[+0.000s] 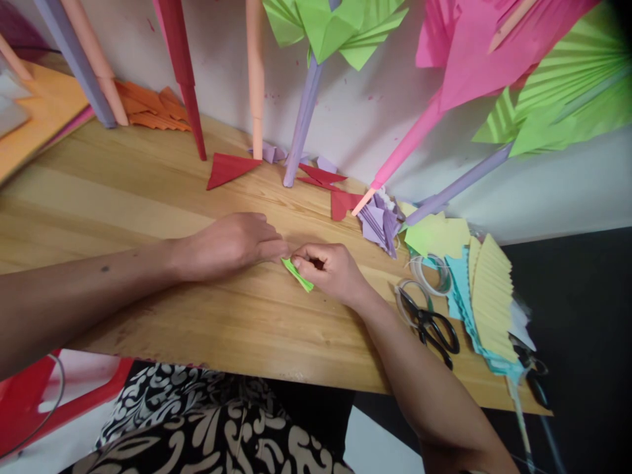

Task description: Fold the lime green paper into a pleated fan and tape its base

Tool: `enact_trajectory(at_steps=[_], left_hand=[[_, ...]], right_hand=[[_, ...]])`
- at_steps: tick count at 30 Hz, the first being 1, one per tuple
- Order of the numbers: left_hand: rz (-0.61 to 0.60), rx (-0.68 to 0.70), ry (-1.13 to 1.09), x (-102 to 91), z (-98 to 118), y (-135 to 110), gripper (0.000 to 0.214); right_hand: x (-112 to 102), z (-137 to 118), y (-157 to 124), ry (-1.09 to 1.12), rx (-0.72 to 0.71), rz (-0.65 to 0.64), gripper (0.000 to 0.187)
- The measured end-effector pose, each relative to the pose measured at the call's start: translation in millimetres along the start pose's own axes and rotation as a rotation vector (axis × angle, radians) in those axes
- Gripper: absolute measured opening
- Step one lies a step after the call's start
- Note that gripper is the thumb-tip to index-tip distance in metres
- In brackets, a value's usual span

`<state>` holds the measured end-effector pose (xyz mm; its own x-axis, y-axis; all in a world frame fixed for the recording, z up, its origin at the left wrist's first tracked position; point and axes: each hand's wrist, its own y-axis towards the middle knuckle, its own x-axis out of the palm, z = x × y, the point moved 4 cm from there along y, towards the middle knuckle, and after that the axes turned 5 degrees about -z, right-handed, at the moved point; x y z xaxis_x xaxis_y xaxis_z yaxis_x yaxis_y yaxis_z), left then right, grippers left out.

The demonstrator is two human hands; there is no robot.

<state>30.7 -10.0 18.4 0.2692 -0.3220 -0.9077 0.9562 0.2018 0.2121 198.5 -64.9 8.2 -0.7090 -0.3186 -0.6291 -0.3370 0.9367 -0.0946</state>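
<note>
A small strip of folded green paper point(299, 276) lies slantwise just above the wooden table point(207, 316) or on it; which, I cannot tell. My right hand point(333, 270) pinches its upper part between thumb and forefinger. My left hand point(237, 245) reaches in from the left, back of the hand up, fingers together. Its fingertips meet the upper end of the green paper, close to the right thumb. Whether they grip it is hidden.
Rolled paper stems with green leaves point(340, 26) and a pink flower point(469, 59) lean on the wall. Red scraps point(232, 170) and pleated purple paper point(380, 220) lie behind my hands. Black scissors point(432, 329), tape rolls point(432, 275) and yellow pleated paper point(488, 296) are right.
</note>
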Motion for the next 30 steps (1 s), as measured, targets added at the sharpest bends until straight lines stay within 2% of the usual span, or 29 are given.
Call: enact_trajectory(at_steps=[12, 24, 27, 30], left_hand=[[-0.050, -0.020, 0.040, 3.7, -0.3, -0.1, 0.042], [-0.056, -0.037, 0.022, 0.1, 0.4, 0.0, 0.043], [-0.038, -0.039, 0.029, -0.2, -0.3, -0.5, 0.041], [0.009, -0.057, 0.022, -1.8, -5.6, -1.7, 0.038]], right_hand=[[0.4, 0.0, -1.0, -0.077, -0.066, -0.017, 0.027], [-1.0, 0.9, -0.5, -0.051, -0.019, -0.054, 0.035], [-3.5, 2.3, -0.1, -0.025, -0.002, -0.029, 0.039], [-7.9, 8.4, 2.0, 0.102, 0.012, 0.070, 0.030]])
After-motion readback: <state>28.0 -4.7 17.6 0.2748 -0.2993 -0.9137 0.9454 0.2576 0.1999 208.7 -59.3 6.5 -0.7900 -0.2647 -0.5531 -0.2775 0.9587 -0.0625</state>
